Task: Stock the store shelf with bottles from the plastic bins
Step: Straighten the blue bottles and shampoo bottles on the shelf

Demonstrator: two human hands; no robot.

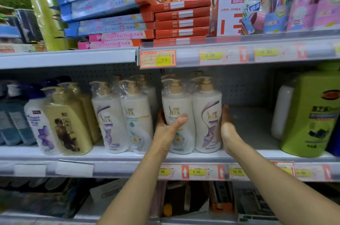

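Both hands were over the white middle shelf (257, 132) of a store rack with a grey perforated back panel (244, 87). Left hand (168, 130) gripped the yellow-flower SIEK bottle (177, 107), thumb across its front. Right hand (227, 125) lay flat, fingers straight, against the outer side of the purple-label SIEK bottle (207, 112). Both bottles stood upright and touching between the hands, each white with a gold pump top under clear film.

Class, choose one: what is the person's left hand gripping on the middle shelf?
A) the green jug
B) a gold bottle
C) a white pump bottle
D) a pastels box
C: the left hand curls round the white pump bottle, thumb across its label; the right hand lies flat against the neighbouring white bottle.
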